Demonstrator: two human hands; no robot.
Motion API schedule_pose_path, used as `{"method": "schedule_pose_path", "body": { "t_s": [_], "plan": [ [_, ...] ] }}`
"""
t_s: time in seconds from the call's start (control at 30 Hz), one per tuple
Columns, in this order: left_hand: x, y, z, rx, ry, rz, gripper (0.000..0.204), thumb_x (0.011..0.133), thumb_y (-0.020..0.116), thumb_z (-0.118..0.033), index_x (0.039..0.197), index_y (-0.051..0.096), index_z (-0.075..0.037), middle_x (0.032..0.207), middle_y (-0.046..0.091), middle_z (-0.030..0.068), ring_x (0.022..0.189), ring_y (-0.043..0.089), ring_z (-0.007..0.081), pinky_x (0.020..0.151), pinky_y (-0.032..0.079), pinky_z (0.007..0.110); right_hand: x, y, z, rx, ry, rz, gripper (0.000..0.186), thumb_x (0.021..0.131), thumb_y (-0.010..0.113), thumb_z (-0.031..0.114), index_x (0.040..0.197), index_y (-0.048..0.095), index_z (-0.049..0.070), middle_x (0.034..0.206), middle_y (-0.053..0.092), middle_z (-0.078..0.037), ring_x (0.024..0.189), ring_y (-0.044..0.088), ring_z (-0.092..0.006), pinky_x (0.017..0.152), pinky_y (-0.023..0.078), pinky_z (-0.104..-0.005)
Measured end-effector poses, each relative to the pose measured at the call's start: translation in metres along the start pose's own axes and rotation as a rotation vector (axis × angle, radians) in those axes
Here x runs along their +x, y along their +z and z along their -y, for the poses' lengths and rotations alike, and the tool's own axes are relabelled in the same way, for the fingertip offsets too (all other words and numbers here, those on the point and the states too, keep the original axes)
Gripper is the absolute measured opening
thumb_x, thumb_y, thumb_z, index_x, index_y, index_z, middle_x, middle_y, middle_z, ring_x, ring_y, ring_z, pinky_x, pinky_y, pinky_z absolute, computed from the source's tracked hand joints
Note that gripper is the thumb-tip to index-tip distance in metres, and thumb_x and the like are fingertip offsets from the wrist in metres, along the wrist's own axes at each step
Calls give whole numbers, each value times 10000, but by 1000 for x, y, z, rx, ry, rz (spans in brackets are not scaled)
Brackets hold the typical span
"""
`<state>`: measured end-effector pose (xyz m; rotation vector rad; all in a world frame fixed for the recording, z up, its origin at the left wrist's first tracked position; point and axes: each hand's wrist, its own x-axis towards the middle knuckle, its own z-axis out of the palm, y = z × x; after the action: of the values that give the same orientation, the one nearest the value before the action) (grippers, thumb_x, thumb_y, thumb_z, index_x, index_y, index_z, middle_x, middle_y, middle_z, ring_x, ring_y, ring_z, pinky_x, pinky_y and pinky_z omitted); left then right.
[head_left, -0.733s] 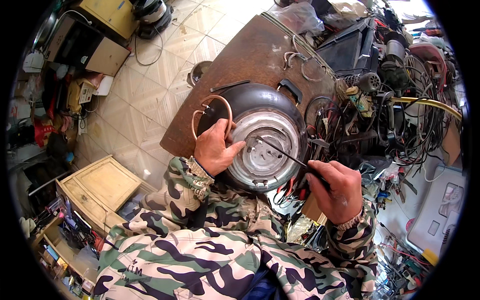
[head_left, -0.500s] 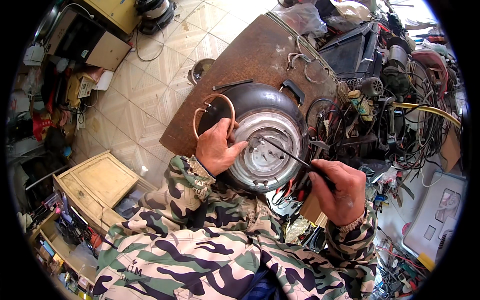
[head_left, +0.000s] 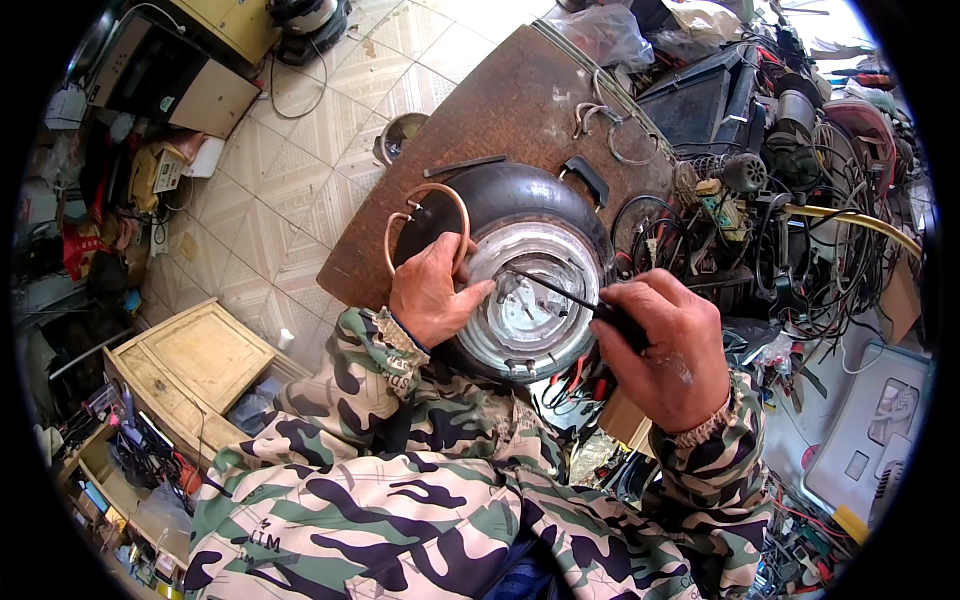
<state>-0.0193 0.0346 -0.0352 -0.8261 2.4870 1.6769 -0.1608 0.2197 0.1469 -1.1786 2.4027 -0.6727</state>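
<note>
A round black appliance body (head_left: 515,185) rests on the rusty table, its silver metal underside (head_left: 560,255) facing up with ridges, small posts and a pair of terminals. On its left side, my left hand (head_left: 432,295) is closed on a bent copper-coloured heating tube (head_left: 390,235) with short metal ends. The thumb of that hand lies over the rim of the silver part. From the right, my right hand (head_left: 670,345) grips the black handle of a screwdriver (head_left: 560,291). Its thin dark shaft slants across the silver underside, with the tip near the inner ridge.
Beyond the appliance are the rusty metal table (head_left: 490,110), a black handle (head_left: 585,180) and metal rings (head_left: 628,145). Tangled cables and machine parts crowd the right. A wooden cabinet (head_left: 195,365) stands at the left, and a metal pot (head_left: 400,135) sits by the table's left edge.
My right hand has moved up and a little left, closer to the appliance, and the screwdriver lies at a flatter slant. My left hand has hardly moved.
</note>
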Motion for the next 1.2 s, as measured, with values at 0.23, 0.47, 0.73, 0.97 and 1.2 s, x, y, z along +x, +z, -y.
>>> {"method": "schedule_pose_path", "body": {
  "t_s": [0.23, 0.47, 0.73, 0.97, 1.2],
  "plan": [
    [1, 0, -1, 5, 21, 14, 444, 825, 886, -163, 1161, 624, -37, 815, 684, 81, 733, 691, 226, 705, 568, 366, 14, 0, 10, -112, -20, 51, 142, 857, 807, 102, 913, 690, 44, 832, 675, -150, 711, 692, -384, 630, 550, -465],
    [0, 0, 1, -11, 15, 5, 441, 824, 886, -155, 1157, 623, -38, 790, 671, 78, 722, 688, 222, 691, 565, 361, 36, -12, -4, 22, 100, 19, 202, 900, 781, 155, 798, 724, -9, 673, 651, -227, 657, 696, -403, 604, 541, -449],
    [1, 1, 3, -20, 19, -2, 435, 822, 888, -158, 1145, 624, -38, 798, 691, 86, 716, 702, 229, 692, 567, 362, 31, -18, -8, -44, 194, 13, 239, 932, 750, 159, 802, 740, -42, 656, 625, -246, 628, 680, -416, 578, 517, -417],
    [1, -2, -1, 16, 15, 12, 437, 820, 886, -151, 1153, 624, -42, 800, 682, 81, 725, 699, 231, 694, 569, 367, 31, -13, -7, 58, 218, 19, 230, 949, 735, 161, 828, 754, -33, 658, 639, -238, 642, 696, -410, 594, 536, -413],
    [1, -1, 1, 1, 28, -3, 442, 818, 885, -154, 1156, 624, -40, 795, 671, 75, 715, 690, 225, 680, 561, 360, 27, -14, -4, 13, 92, 85, 161, 916, 745, 116, 962, 773, -35, 802, 725, -242, 747, 755, -375, 663, 572, -382]
  ]
}}
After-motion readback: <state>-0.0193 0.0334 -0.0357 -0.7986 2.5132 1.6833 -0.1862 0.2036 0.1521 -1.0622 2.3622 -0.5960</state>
